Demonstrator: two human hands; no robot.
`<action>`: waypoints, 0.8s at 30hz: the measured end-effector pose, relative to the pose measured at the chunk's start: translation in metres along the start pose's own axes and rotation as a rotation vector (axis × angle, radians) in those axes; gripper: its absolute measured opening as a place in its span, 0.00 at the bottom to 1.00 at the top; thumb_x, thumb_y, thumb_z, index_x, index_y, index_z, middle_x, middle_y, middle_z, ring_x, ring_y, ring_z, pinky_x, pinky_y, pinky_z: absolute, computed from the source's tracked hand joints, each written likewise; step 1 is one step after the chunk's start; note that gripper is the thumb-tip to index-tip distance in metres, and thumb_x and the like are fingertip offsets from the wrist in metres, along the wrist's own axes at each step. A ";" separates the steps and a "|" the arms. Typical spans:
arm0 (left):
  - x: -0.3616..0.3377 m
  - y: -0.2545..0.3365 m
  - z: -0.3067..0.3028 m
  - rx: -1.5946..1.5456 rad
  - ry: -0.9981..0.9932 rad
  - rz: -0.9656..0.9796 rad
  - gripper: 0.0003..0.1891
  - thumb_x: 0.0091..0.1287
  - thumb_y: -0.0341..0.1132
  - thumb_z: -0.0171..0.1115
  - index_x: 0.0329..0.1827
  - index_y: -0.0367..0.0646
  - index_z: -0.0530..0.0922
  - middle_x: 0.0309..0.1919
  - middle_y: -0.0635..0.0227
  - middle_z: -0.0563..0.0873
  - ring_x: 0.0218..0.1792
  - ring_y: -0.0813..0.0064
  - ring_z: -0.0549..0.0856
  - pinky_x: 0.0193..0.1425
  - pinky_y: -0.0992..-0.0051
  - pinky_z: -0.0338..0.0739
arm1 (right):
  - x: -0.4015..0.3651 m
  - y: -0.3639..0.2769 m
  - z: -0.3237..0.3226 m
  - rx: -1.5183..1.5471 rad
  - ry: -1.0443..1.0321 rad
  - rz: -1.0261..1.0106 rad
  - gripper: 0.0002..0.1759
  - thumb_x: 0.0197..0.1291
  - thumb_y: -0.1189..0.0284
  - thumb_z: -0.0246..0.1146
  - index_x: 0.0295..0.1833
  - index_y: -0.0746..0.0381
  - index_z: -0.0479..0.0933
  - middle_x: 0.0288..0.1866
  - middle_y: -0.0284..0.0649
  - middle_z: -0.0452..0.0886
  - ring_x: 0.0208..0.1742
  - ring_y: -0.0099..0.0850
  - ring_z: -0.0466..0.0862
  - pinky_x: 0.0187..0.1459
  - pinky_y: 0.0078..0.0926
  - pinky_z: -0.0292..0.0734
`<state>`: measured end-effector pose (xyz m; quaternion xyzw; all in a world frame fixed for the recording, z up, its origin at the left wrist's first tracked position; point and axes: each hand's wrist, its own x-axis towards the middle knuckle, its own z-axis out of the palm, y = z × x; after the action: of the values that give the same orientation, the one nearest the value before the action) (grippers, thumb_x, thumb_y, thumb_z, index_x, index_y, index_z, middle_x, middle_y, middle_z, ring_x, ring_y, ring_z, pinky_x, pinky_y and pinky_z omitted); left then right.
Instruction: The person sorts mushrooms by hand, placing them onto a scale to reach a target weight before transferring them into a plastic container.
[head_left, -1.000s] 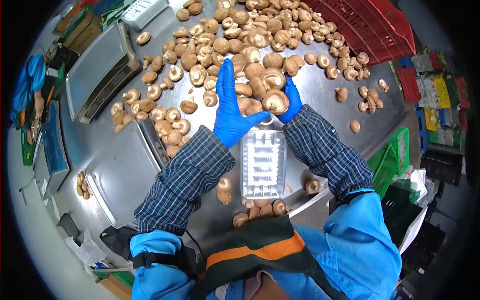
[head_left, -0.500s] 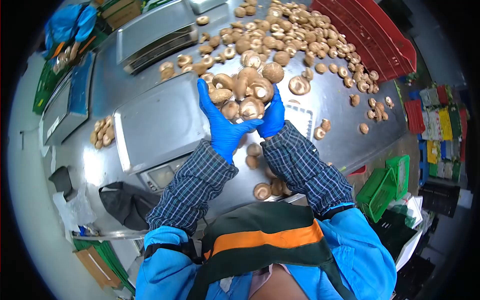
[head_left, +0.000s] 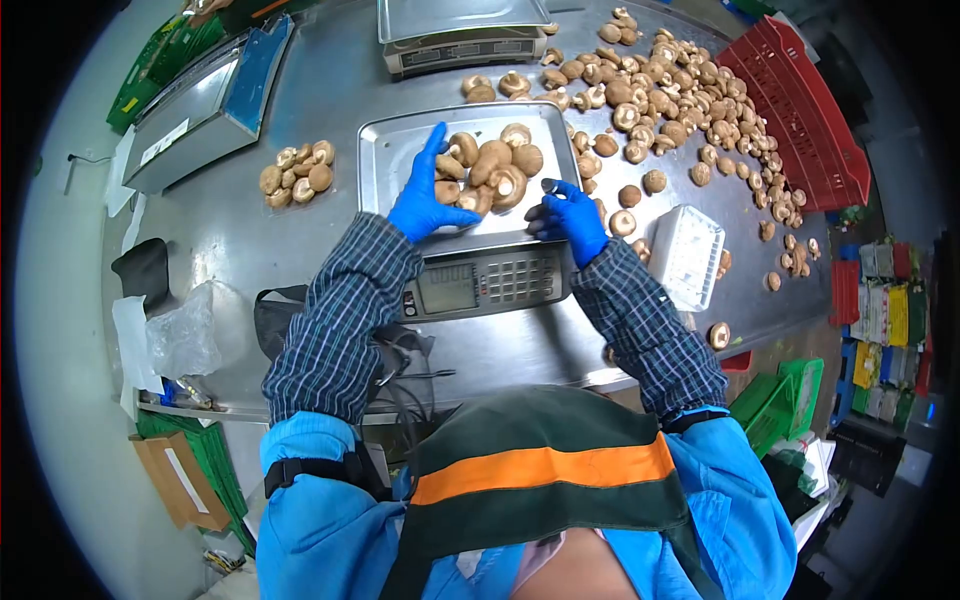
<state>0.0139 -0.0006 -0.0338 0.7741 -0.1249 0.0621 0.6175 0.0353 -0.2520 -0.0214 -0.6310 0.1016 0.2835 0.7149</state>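
Observation:
A heap of brown mushrooms (head_left: 490, 165) lies on the steel pan of a weighing scale (head_left: 400, 150) right in front of me. My left hand (head_left: 422, 190), in a blue glove, rests open against the left side of the heap on the pan. My right hand (head_left: 570, 215), also gloved, hovers with spread fingers over the pan's right front corner, just clear of the heap and holding nothing. The scale's display and keypad (head_left: 485, 280) face me below the pan.
Many loose mushrooms (head_left: 670, 95) cover the steel table to the right, beside a red crate (head_left: 815, 110). A clear plastic tray (head_left: 688, 255) lies right of the scale. A small mushroom pile (head_left: 298, 170) sits left. Two more scales (head_left: 460, 30) (head_left: 200, 115) stand behind.
Both hands carried a cupped load of mushrooms from the loose spread to the scale pan and set it down. The hands have now opened and parted.

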 end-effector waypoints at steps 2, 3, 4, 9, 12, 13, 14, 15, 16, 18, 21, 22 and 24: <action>0.005 -0.006 -0.015 0.166 -0.044 0.011 0.65 0.30 0.39 0.84 0.75 0.44 0.51 0.60 0.54 0.68 0.63 0.58 0.70 0.68 0.61 0.66 | -0.004 0.005 -0.003 -0.009 0.033 -0.014 0.22 0.65 0.69 0.53 0.63 0.60 0.64 0.36 0.47 0.83 0.29 0.33 0.84 0.32 0.26 0.80; 0.009 -0.006 -0.017 0.240 -0.071 0.023 0.65 0.29 0.41 0.84 0.74 0.43 0.52 0.62 0.51 0.67 0.63 0.56 0.69 0.68 0.60 0.65 | -0.008 0.001 -0.007 -0.006 0.037 -0.007 0.24 0.63 0.70 0.55 0.64 0.62 0.63 0.35 0.47 0.83 0.28 0.32 0.84 0.31 0.26 0.80; 0.009 -0.010 -0.018 0.312 -0.091 0.046 0.65 0.29 0.43 0.84 0.74 0.42 0.52 0.63 0.49 0.66 0.63 0.54 0.69 0.69 0.59 0.64 | -0.014 0.001 -0.010 -0.009 0.041 -0.010 0.26 0.62 0.72 0.56 0.65 0.64 0.63 0.34 0.47 0.82 0.27 0.32 0.83 0.30 0.27 0.80; -0.013 -0.001 -0.023 0.360 0.070 0.067 0.66 0.29 0.50 0.84 0.74 0.46 0.51 0.67 0.48 0.62 0.68 0.47 0.62 0.72 0.56 0.57 | -0.050 -0.007 -0.027 -0.173 0.049 -0.105 0.23 0.63 0.71 0.54 0.64 0.63 0.67 0.39 0.44 0.83 0.32 0.29 0.83 0.32 0.23 0.79; -0.038 0.015 -0.040 0.375 0.153 0.038 0.62 0.35 0.48 0.82 0.75 0.49 0.52 0.68 0.50 0.61 0.68 0.52 0.62 0.72 0.59 0.58 | -0.057 -0.011 -0.047 -0.174 0.032 -0.155 0.19 0.64 0.70 0.54 0.59 0.62 0.73 0.40 0.40 0.83 0.34 0.27 0.84 0.34 0.20 0.79; -0.047 0.017 -0.044 0.285 0.152 0.032 0.56 0.42 0.42 0.80 0.75 0.51 0.53 0.69 0.59 0.60 0.69 0.60 0.62 0.73 0.61 0.57 | -0.060 -0.014 -0.051 -0.180 0.035 -0.157 0.19 0.64 0.71 0.54 0.59 0.62 0.73 0.40 0.40 0.83 0.34 0.27 0.84 0.35 0.20 0.79; -0.055 0.019 -0.049 0.297 0.149 0.024 0.56 0.42 0.42 0.80 0.75 0.51 0.53 0.69 0.59 0.60 0.69 0.60 0.62 0.73 0.61 0.57 | -0.064 -0.017 -0.054 -0.183 0.041 -0.158 0.19 0.64 0.71 0.54 0.60 0.62 0.72 0.41 0.41 0.83 0.35 0.27 0.84 0.35 0.20 0.79; -0.063 0.031 -0.054 0.302 0.166 -0.064 0.54 0.43 0.41 0.80 0.74 0.53 0.55 0.68 0.61 0.61 0.69 0.60 0.63 0.73 0.60 0.57 | -0.068 -0.019 -0.055 -0.175 0.041 -0.158 0.19 0.64 0.72 0.54 0.60 0.62 0.72 0.41 0.41 0.83 0.35 0.27 0.84 0.36 0.20 0.80; -0.069 0.039 -0.056 0.309 0.183 -0.148 0.53 0.44 0.41 0.79 0.74 0.55 0.56 0.68 0.62 0.62 0.68 0.61 0.63 0.72 0.59 0.58 | -0.071 -0.019 -0.058 -0.201 0.043 -0.158 0.18 0.64 0.72 0.54 0.59 0.62 0.73 0.41 0.41 0.83 0.36 0.27 0.84 0.36 0.21 0.80; -0.077 0.045 -0.058 0.290 0.194 -0.151 0.51 0.45 0.41 0.79 0.73 0.58 0.57 0.66 0.62 0.64 0.68 0.60 0.63 0.70 0.58 0.60 | -0.078 -0.017 -0.062 -0.223 0.042 -0.172 0.18 0.65 0.72 0.53 0.59 0.62 0.73 0.41 0.41 0.83 0.37 0.26 0.84 0.37 0.20 0.80; -0.080 0.054 -0.054 0.205 0.207 -0.218 0.51 0.46 0.41 0.79 0.73 0.58 0.57 0.66 0.62 0.63 0.69 0.59 0.63 0.70 0.57 0.61 | -0.083 -0.009 -0.073 -0.245 0.024 -0.176 0.18 0.66 0.71 0.52 0.59 0.61 0.73 0.41 0.38 0.83 0.36 0.24 0.83 0.37 0.19 0.79; -0.080 0.058 -0.052 0.216 0.203 -0.250 0.51 0.46 0.41 0.79 0.73 0.58 0.57 0.67 0.62 0.63 0.69 0.59 0.63 0.69 0.57 0.62 | -0.084 -0.007 -0.078 -0.265 0.021 -0.179 0.18 0.66 0.71 0.52 0.59 0.60 0.74 0.41 0.38 0.83 0.36 0.24 0.83 0.37 0.19 0.79; -0.078 0.064 -0.046 0.226 0.196 -0.286 0.51 0.46 0.41 0.79 0.73 0.58 0.57 0.67 0.62 0.63 0.69 0.58 0.63 0.69 0.56 0.62 | -0.087 -0.001 -0.088 -0.251 0.037 -0.169 0.18 0.66 0.70 0.52 0.60 0.59 0.74 0.41 0.37 0.83 0.36 0.23 0.83 0.37 0.19 0.78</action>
<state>-0.0755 0.0399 0.0179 0.8385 0.0547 0.0626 0.5386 -0.0165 -0.3607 0.0066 -0.7270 0.0252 0.2212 0.6496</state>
